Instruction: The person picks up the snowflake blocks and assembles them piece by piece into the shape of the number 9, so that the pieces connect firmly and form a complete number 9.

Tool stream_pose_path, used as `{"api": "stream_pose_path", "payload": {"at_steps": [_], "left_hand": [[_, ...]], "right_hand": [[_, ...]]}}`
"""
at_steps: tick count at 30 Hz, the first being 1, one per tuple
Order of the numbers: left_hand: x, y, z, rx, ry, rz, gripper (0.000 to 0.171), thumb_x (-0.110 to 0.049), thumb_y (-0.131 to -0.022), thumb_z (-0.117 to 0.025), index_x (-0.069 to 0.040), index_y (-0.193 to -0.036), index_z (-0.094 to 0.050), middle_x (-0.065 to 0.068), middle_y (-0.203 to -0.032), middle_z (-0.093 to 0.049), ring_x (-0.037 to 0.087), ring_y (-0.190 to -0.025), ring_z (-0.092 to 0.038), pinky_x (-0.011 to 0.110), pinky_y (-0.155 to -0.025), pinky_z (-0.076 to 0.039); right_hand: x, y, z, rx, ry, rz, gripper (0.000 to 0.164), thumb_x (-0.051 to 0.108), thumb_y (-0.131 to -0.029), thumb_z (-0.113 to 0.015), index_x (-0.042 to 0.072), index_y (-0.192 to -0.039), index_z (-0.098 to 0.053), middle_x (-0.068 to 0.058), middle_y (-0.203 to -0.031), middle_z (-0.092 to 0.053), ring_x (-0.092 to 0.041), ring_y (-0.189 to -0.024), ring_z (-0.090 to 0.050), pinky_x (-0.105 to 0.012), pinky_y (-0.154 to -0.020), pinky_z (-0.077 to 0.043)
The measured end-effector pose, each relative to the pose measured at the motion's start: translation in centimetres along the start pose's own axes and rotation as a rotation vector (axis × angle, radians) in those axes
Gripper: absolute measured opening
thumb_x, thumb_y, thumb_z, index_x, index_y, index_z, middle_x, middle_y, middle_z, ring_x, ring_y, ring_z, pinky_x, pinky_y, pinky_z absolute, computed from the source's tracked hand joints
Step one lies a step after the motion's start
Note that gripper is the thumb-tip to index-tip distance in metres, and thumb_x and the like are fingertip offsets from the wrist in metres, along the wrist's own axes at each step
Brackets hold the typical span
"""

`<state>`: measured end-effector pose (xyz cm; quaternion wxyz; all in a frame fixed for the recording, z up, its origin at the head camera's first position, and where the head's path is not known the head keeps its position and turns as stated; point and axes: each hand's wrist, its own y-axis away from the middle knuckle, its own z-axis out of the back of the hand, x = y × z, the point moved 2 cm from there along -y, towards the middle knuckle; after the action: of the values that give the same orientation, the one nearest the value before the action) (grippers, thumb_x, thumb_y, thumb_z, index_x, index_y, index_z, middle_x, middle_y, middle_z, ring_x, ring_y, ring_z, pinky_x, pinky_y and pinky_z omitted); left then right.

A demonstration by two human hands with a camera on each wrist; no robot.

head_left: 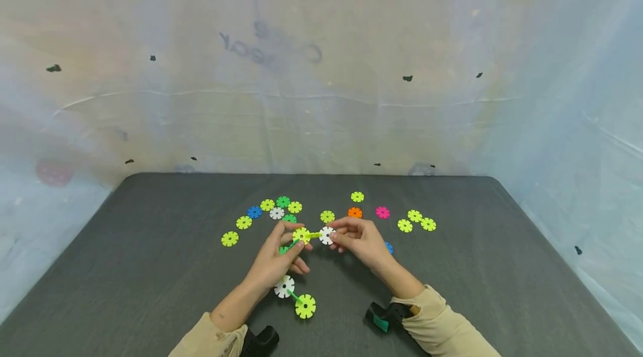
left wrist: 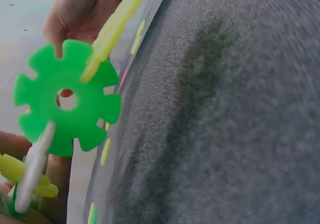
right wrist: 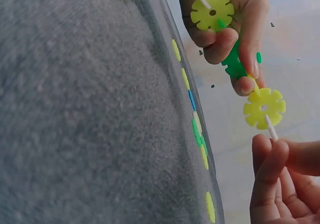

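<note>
My left hand (head_left: 271, 262) grips a chain of notched plastic discs slotted into one another. By its fingertips is a yellow disc (head_left: 297, 231). From the lower side of that hand hang a white disc (head_left: 280, 284) and a yellow-green disc (head_left: 301, 313). A large green disc (left wrist: 40, 77) of the chain fills much of the left wrist view. Between thumb and fingertips, my right hand (head_left: 365, 241) pinches a white disc (head_left: 322, 233). In the right wrist view this white disc appears edge-on, its tip at a yellow disc (right wrist: 276, 97) of the chain.
Loose discs lie on the dark table (head_left: 150, 268): a left group with a blue disc (head_left: 254, 212), then an orange disc (head_left: 355, 212), a pink disc (head_left: 383, 207) and several yellow ones further right. Another blue disc (head_left: 389, 247) is partly behind the right hand. Plastic sheeting (head_left: 321, 134) stands behind.
</note>
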<state>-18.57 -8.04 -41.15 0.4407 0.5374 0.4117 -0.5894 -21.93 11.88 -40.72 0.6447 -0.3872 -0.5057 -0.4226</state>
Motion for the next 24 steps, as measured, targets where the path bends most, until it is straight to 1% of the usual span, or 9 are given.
{"api": "stream_pose_path", "payload": {"at_steps": [4,8,11,15,24], "left_hand": [[0.14,-0.03,-0.26,-0.007,0.013,0.026,0.038,-0.008,-0.1,-0.049,-0.003,-0.136,-0.037,0.023,-0.105,-0.061,0.019,-0.057,-0.063,0.033,-0.059,-0.057],[0.3,0.03,-0.41,-0.012,0.011,0.034,0.037,-0.006,-0.099,-0.05,-0.003,-0.134,-0.038,0.021,-0.102,-0.062,0.016,-0.054,-0.06,0.033,-0.057,-0.056],[0.42,0.07,-0.46,-0.021,0.007,0.032,0.037,-0.005,-0.099,-0.05,-0.003,-0.134,-0.039,0.019,-0.1,-0.063,0.015,-0.053,-0.059,0.033,-0.056,-0.055],[0.59,0.05,-0.5,-0.038,0.012,0.047,0.036,-0.003,-0.098,-0.05,-0.003,-0.133,-0.041,0.017,-0.097,-0.064,0.015,-0.052,-0.058,0.033,-0.053,-0.055],[0.83,-0.02,-0.49,-0.07,0.007,0.078,0.035,-0.001,-0.097,-0.051,-0.004,-0.131,-0.044,0.014,-0.094,-0.066,0.015,-0.05,-0.052,0.032,-0.051,-0.052]], "right_hand": [[-0.09,0.25,0.13,0.006,-0.01,0.014,0.026,0.004,-0.09,-0.064,-0.009,-0.113,-0.063,-0.015,-0.088,-0.069,-0.013,-0.071,-0.069,-0.03,-0.064,-0.056],[-0.18,0.39,0.25,0.023,-0.017,0.026,0.026,0.003,-0.09,-0.065,-0.01,-0.112,-0.063,-0.019,-0.09,-0.068,-0.008,-0.07,-0.068,-0.027,-0.063,-0.056],[-0.17,0.43,0.29,0.029,-0.022,0.029,0.025,0.003,-0.09,-0.065,-0.01,-0.111,-0.064,-0.02,-0.09,-0.068,-0.007,-0.069,-0.067,-0.024,-0.061,-0.055],[-0.11,0.45,0.25,0.035,-0.029,0.023,0.024,0.002,-0.09,-0.064,-0.009,-0.111,-0.064,-0.021,-0.09,-0.068,-0.007,-0.068,-0.067,-0.023,-0.061,-0.055],[-0.09,0.5,0.19,0.057,-0.057,0.039,0.024,-0.001,-0.089,-0.063,-0.013,-0.11,-0.062,-0.018,-0.088,-0.068,-0.008,-0.067,-0.067,-0.026,-0.063,-0.057]]}}
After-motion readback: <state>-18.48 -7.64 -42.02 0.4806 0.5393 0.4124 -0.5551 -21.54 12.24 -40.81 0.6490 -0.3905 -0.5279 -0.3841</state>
